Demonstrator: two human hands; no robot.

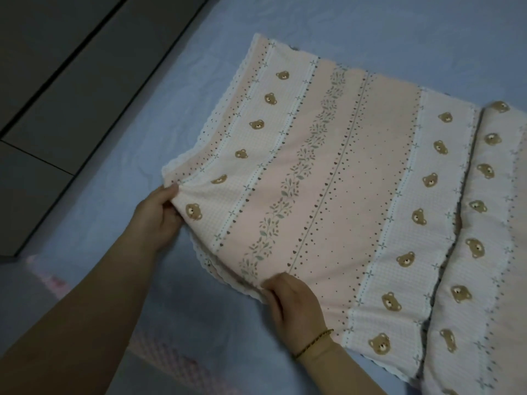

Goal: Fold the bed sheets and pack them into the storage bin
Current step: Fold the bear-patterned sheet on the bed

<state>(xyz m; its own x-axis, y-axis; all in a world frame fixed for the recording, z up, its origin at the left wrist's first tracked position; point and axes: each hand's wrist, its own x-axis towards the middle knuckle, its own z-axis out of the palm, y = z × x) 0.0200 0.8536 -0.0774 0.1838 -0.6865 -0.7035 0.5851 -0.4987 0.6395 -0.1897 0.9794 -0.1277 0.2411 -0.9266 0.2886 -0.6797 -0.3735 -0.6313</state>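
Pale-blue ground first: working on a pale blue quilted bed [370,38], with a dark grey tiled floor [57,81] running along the upper left. Folding, judging by the stacked layers. Not yet packing, with no storage bin showing anywhere. Next, probably, carrying the lifted left end over toward the right, which means keeping both held points level and the lace edges matching.

Lying flat across the middle and right of the bed as a pink-and-white striped cotton bed sheet [328,181], printed with brown bear faces, leafy sprigs and tiny hearts. Trimmed with white scalloped lace and already doubled. More of the same print lying at the far right, joined or separate impossible to tell.

Gripping the near-left corner with the left hand [156,218], fingers curled round the cloth and raising it slightly. Pinching the near edge with the right hand [293,306], fingers closed on the hem. Wearing a thin beaded bracelet [315,342] at that wrist.
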